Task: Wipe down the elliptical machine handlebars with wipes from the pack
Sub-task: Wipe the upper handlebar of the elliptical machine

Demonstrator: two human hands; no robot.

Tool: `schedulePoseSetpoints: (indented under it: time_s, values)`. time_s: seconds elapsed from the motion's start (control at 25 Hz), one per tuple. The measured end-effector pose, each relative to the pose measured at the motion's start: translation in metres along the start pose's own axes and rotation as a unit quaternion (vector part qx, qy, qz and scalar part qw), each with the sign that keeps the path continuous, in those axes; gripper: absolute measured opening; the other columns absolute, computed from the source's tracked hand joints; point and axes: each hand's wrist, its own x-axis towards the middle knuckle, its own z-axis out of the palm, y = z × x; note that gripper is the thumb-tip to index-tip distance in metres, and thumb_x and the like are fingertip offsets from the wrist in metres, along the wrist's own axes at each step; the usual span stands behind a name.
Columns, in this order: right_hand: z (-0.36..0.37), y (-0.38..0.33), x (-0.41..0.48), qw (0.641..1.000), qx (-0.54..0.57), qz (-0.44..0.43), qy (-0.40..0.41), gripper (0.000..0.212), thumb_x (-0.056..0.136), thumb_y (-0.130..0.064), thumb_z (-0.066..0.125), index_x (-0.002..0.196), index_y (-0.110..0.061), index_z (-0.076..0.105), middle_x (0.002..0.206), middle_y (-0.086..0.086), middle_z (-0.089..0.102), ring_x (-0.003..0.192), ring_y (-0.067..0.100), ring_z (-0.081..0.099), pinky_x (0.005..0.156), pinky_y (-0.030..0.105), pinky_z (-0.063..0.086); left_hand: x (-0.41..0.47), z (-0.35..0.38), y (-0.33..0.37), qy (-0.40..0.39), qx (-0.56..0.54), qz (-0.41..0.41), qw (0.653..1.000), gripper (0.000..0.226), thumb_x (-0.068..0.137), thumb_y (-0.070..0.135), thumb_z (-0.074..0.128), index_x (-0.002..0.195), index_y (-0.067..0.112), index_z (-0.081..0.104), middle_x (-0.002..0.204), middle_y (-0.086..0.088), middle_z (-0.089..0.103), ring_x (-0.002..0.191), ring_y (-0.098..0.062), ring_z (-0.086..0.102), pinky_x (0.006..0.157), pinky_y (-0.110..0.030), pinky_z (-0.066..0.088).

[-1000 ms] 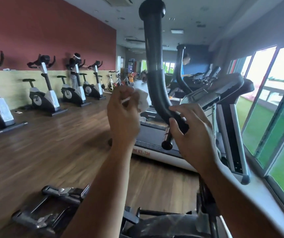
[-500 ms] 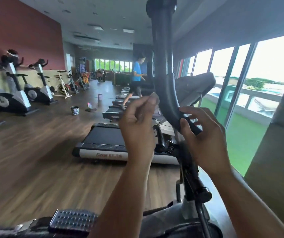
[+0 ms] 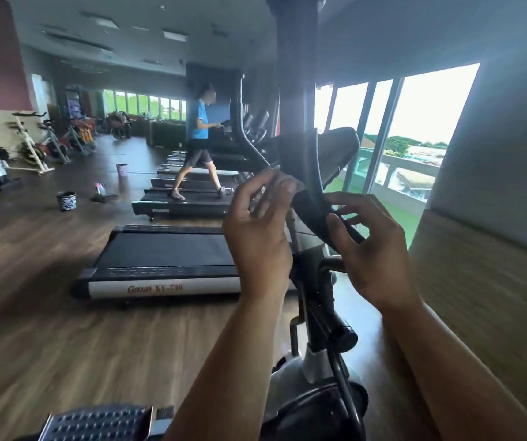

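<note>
The black elliptical handlebar (image 3: 297,100) rises from the middle of the view past the top edge, curving down to the right at its base. My left hand (image 3: 260,230) pinches a pale wipe (image 3: 282,183) and presses it against the bar's left side. My right hand (image 3: 370,246) is at the lower curved part of the bar, thumb and fingers curled loosely around it. The pack of wipes is not in view.
A treadmill (image 3: 160,259) lies just behind my hands, with more treadmills behind it; a person in a blue shirt (image 3: 197,144) walks on one. A small bucket (image 3: 66,200) and a spray bottle (image 3: 101,190) stand on the wooden floor. The elliptical's pedal (image 3: 96,423) is bottom left; windows are at right.
My view has swung right, from the exercise bikes to the treadmills and windows. My left hand carried the wipe rightward onto the handlebar. My right hand's grip on the lower bar loosened.
</note>
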Motion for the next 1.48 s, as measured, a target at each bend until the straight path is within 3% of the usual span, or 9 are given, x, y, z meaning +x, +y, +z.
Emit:
schedulePoseSetpoints:
  time_s: [0.08,0.2,0.32,0.56,0.72,0.84,1.16,1.36,1.48]
  values:
    - [0.0,0.001,0.0,1.0,0.005,0.0,-0.004,0.027,0.094,-0.007,0.063,0.113,-0.025,0.069,0.105,-0.017,0.062,0.095,-0.002,0.061,0.083,0.013,0.047,0.019,0.004,0.006,-0.023,-0.016,0.022,0.999,0.019,0.087,-0.005,0.072,0.104,0.0,0.067,0.087,-0.001,0.075,0.094,-0.025,0.07,0.094,-0.04,0.057]
    - [0.0,0.005,0.0,1.0,0.014,-0.008,-0.008,0.03,0.094,-0.005,0.063,0.112,-0.028,0.068,0.106,-0.012,0.064,0.095,-0.002,0.06,0.081,0.008,0.044,0.02,0.006,0.008,-0.024,-0.008,0.031,0.999,0.025,0.086,-0.006,0.071,0.11,-0.007,0.064,0.092,-0.008,0.072,0.091,-0.017,0.069,0.084,-0.027,0.056]
    - [-0.004,0.008,0.002,0.999,0.039,-0.021,-0.024,0.03,0.093,-0.004,0.064,0.114,-0.026,0.069,0.107,-0.011,0.065,0.097,-0.004,0.06,0.083,0.004,0.04,-0.005,0.004,0.002,0.01,0.018,0.008,1.0,0.022,0.085,-0.005,0.072,0.103,0.007,0.068,0.09,-0.004,0.073,0.083,-0.006,0.07,0.076,-0.018,0.053]
    - [-0.021,0.017,0.011,0.994,0.082,-0.012,-0.066,0.027,0.093,0.002,0.062,0.102,-0.022,0.073,0.101,-0.01,0.069,0.091,-0.001,0.064,0.08,0.009,0.045,0.001,0.004,-0.004,0.026,0.011,0.044,0.999,0.019,0.08,0.014,0.081,0.092,0.027,0.075,0.094,-0.004,0.074,0.09,-0.02,0.069,0.081,-0.034,0.058]
    - [-0.039,0.047,0.006,0.995,0.041,0.012,-0.087,0.021,0.093,-0.007,0.065,0.096,-0.026,0.073,0.098,-0.008,0.069,0.089,0.007,0.066,0.081,0.025,0.053,-0.039,0.002,-0.039,0.071,0.023,0.019,0.997,0.024,0.079,0.017,0.082,0.096,0.031,0.072,0.1,0.003,0.072,0.097,-0.018,0.067,0.089,-0.034,0.055]
    - [-0.046,0.07,0.0,0.994,0.019,0.034,-0.098,0.015,0.094,-0.013,0.066,0.098,-0.024,0.075,0.1,-0.008,0.07,0.089,0.011,0.066,0.082,0.035,0.054,-0.058,0.008,-0.058,0.098,0.024,0.003,0.995,0.025,0.084,0.004,0.077,0.098,0.021,0.067,0.102,0.0,0.069,0.096,-0.014,0.068,0.083,-0.023,0.054]
    - [-0.053,0.088,0.001,0.986,0.068,0.032,-0.15,0.021,0.094,-0.009,0.066,0.103,-0.027,0.075,0.101,-0.006,0.07,0.088,0.007,0.066,0.077,0.011,0.048,-0.083,0.021,-0.083,0.122,0.055,-0.008,0.991,0.023,0.085,0.003,0.075,0.101,0.014,0.063,0.107,-0.011,0.065,0.091,-0.006,0.068,0.078,-0.016,0.053]
    - [-0.061,0.099,0.006,0.971,0.156,0.067,-0.169,0.024,0.088,-0.002,0.07,0.096,-0.024,0.076,0.089,-0.008,0.074,0.079,0.002,0.069,0.078,0.017,0.053,-0.103,0.031,-0.108,0.109,0.076,-0.008,0.991,0.024,0.085,-0.007,0.072,0.097,0.008,0.058,0.085,0.018,0.062,0.074,0.004,0.061,0.07,-0.011,0.048]
    - [-0.063,0.108,0.005,0.964,0.187,0.105,-0.156,0.026,0.084,0.005,0.072,0.092,-0.019,0.076,0.087,-0.015,0.076,0.081,0.003,0.07,0.084,0.024,0.055,-0.115,0.028,-0.129,0.088,0.103,-0.012,0.991,0.024,0.086,-0.002,0.075,0.098,0.01,0.059,0.087,0.011,0.06,0.077,-0.005,0.059,0.074,-0.017,0.049]
